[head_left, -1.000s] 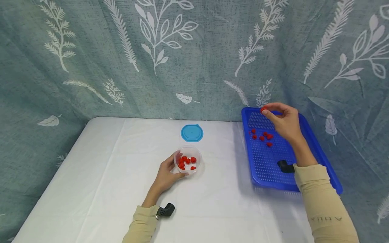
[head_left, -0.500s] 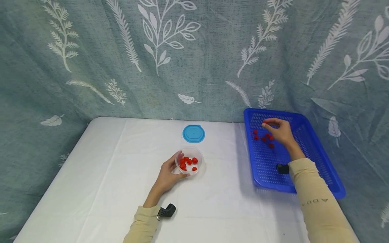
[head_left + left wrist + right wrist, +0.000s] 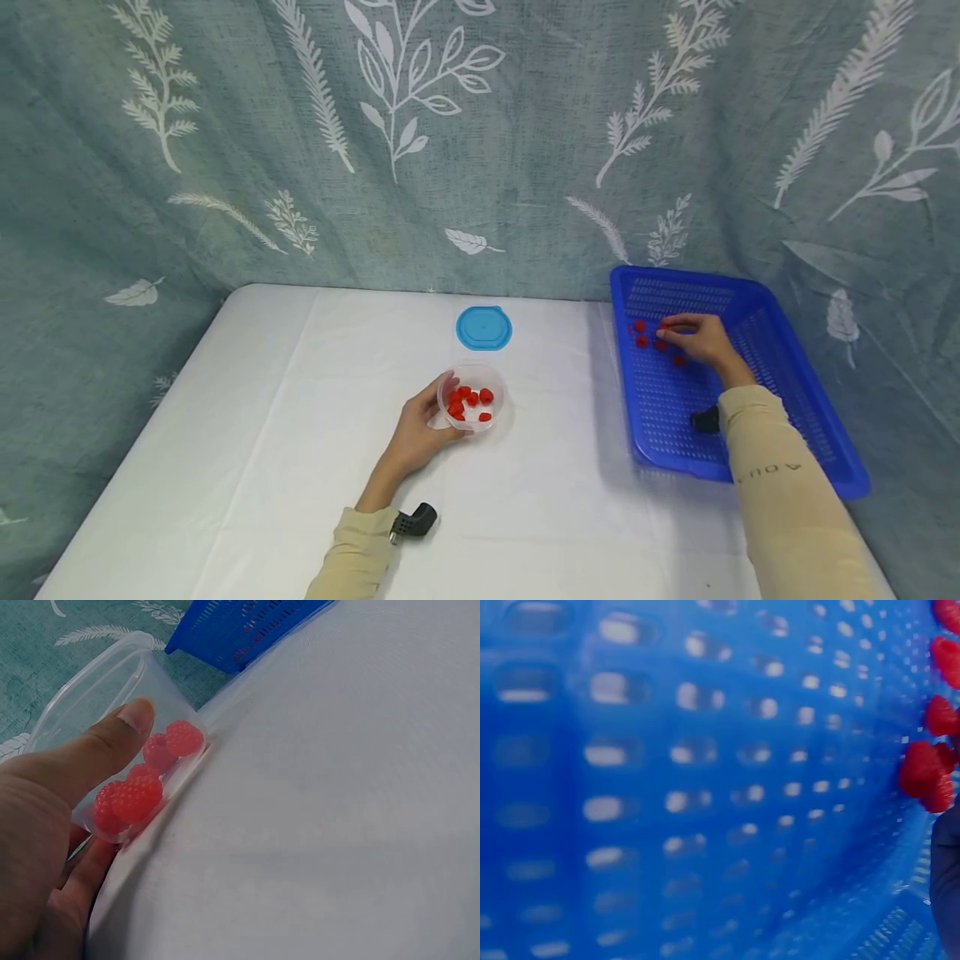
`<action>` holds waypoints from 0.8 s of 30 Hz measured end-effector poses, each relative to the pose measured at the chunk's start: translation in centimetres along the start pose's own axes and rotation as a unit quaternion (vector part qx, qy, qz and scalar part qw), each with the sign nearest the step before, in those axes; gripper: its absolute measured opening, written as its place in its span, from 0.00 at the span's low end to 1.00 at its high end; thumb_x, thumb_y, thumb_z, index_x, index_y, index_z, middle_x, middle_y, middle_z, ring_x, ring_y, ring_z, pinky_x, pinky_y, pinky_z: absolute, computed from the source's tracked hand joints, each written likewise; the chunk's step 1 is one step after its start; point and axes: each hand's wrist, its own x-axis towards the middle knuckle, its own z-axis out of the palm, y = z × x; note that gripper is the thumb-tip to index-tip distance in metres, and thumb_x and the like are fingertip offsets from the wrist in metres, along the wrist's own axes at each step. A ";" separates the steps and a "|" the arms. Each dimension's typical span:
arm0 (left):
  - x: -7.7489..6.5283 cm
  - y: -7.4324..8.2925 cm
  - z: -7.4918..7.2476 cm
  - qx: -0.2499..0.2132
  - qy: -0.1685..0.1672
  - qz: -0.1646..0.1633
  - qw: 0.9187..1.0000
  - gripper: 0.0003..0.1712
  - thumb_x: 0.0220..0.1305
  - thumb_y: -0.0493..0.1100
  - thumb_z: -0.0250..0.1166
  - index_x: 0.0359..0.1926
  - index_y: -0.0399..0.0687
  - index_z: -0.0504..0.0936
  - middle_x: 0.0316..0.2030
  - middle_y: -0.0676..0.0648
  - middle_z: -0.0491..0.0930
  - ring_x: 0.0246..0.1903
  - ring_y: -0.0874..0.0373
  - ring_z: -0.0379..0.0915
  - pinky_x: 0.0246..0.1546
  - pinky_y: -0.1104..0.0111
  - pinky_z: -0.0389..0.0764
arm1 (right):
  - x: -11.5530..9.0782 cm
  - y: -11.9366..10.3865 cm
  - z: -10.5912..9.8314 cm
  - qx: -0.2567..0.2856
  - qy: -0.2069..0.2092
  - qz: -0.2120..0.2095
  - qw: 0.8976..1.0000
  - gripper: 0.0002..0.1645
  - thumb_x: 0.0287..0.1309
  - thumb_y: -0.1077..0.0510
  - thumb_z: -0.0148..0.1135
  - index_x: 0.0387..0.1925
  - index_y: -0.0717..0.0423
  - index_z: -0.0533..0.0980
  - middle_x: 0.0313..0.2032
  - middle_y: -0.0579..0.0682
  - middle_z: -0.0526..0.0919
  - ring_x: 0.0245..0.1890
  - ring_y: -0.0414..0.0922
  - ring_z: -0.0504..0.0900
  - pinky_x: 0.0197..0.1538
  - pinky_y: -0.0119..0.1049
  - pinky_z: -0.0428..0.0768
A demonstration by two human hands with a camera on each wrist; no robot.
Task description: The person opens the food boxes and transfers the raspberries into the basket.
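Observation:
My left hand [image 3: 420,429] holds a clear round plastic tub [image 3: 495,392] on the white table, thumb across its near side. Inside lie several red raspberries [image 3: 139,799], also visible through the wall in the left wrist view. My right hand [image 3: 697,342] is down in a blue perforated basket [image 3: 660,433], thumb and fingers closed on a raspberry [image 3: 665,323]. Several other raspberries [image 3: 641,342] lie around its fingertips on the basket floor. At the right edge of the right wrist view, a dark part of the hand [image 3: 946,870] shows just below raspberries [image 3: 921,769].
A blue round lid [image 3: 483,327] lies flat behind the tub. The basket's raised rim [image 3: 813,392] stands at the table's right side. Leaf-patterned green cloth [image 3: 525,150] hangs behind the white tabletop [image 3: 300,467].
My right hand has lowered from above the basket's back rim to the raspberries on its floor, carrying a raspberry. My left hand keeps holding the tub. The head view has shifted slightly.

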 end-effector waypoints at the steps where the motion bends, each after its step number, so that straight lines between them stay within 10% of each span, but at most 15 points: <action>1: 0.0 0.0 0.0 0.000 -0.001 0.000 1.000 0.50 0.52 0.27 0.76 0.76 0.38 0.63 0.69 0.35 0.71 0.73 0.43 0.63 0.73 0.53 0.64 | -0.1 0.2 0.0 0.004 0.002 0.002 1.000 0.28 0.65 0.54 0.68 0.55 0.74 0.78 0.55 0.73 0.80 0.35 0.19 0.72 0.35 0.16 0.76; 7: -0.1 0.0 -0.1 0.004 0.000 -0.002 1.000 0.51 0.52 0.28 0.76 0.76 0.39 0.63 0.69 0.37 0.71 0.73 0.44 0.63 0.74 0.53 0.63 | 0.0 0.5 0.6 0.011 0.007 -0.016 1.000 0.26 0.62 0.58 0.71 0.54 0.74 0.79 0.52 0.73 0.82 0.36 0.21 0.75 0.35 0.18 0.78; 14: -0.1 0.0 -0.1 0.001 -0.001 0.005 1.000 0.51 0.52 0.28 0.75 0.76 0.38 0.63 0.69 0.35 0.71 0.73 0.43 0.63 0.74 0.52 0.63 | 0.3 0.3 1.0 -0.013 0.013 -0.029 0.999 0.23 0.61 0.60 0.71 0.53 0.73 0.80 0.50 0.72 0.84 0.48 0.48 0.83 0.34 0.17 0.77; 24: 0.0 -0.1 0.0 0.006 0.006 0.001 1.000 0.51 0.51 0.27 0.76 0.75 0.37 0.64 0.69 0.36 0.72 0.72 0.43 0.63 0.73 0.50 0.64 | 0.2 0.0 1.0 -0.013 -0.011 -0.002 1.000 0.28 0.64 0.56 0.70 0.59 0.71 0.77 0.55 0.72 0.81 0.47 0.44 0.81 0.34 0.22 0.79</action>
